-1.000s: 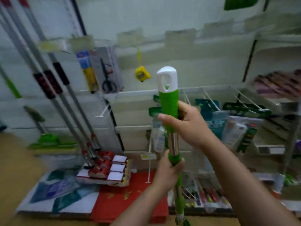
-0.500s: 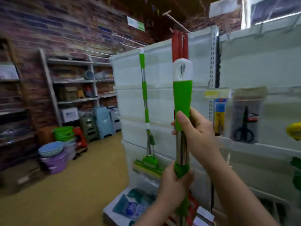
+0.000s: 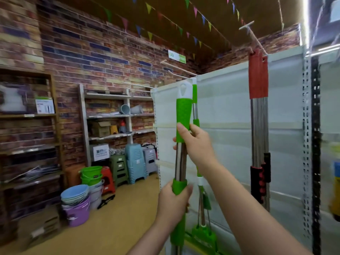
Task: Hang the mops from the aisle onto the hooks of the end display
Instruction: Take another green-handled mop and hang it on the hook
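Note:
I hold a green-handled mop [image 3: 183,111] upright in front of the white end display [image 3: 226,115]. Its white cap with a hanging hole is at the top. My right hand [image 3: 196,144] grips the lower end of the green grip. My left hand [image 3: 172,201] grips a green collar lower on the steel pole. Just behind it a second green mop [image 3: 195,100] hangs on the display from a hook [image 3: 176,70], its head near the floor. Red-handled mops [image 3: 257,78] hang from a long hook [image 3: 253,36] at the upper right. The held mop's head is out of view.
More bare hooks [image 3: 138,84] stick out from the display's top left edge. Left of the display stand stacked plastic stools [image 3: 135,164], buckets [image 3: 91,174] and basins [image 3: 74,195] against shelving and a brick wall. Open yellow floor [image 3: 117,216] lies between them and me.
My view has swung left from the aisle shelf to the end display. Both hands keep the same grip, and the mop is now carried in front of the display's hanging green mop.

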